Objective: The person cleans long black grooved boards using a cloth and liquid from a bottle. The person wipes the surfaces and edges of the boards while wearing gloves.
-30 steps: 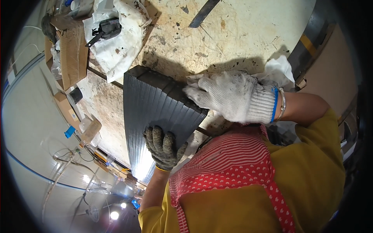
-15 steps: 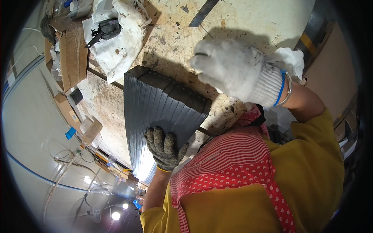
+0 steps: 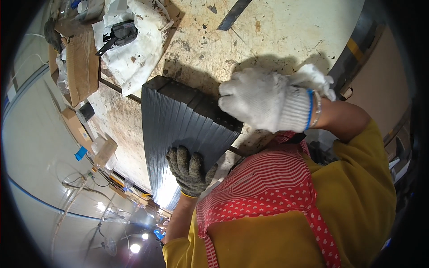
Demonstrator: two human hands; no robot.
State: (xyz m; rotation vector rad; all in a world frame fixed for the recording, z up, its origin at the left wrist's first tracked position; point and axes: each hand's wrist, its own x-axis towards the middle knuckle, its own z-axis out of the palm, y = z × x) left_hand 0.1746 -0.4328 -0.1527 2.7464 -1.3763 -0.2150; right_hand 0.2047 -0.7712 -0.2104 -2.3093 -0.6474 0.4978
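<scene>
A thick stack of long black strips [image 3: 172, 116] lies on the worn work table, its block-like end facing away from me. My left hand [image 3: 191, 172], in a dark grey knitted glove, rests on top with fingers stretched out. Beside the right corner of the stack's end is my right hand [image 3: 254, 99], in a white knitted glove with a blue-edged cuff. Its fingers are curled closed. A bunched white cloth [image 3: 313, 80] trails from its far side, apparently gripped in the fist; the palm is hidden. Whether the fist touches the strips is unclear.
A crumpled white sheet [image 3: 138, 62] with a black handled tool [image 3: 118, 35] lies at the far left, next to an open cardboard box [image 3: 82, 67]. A single dark strip [image 3: 234, 14] lies on the table [image 3: 290, 31] at the far side.
My right hand has come nearer to me and down toward the stack's end corner, the white cloth moving with it. My left hand has stayed in place.
</scene>
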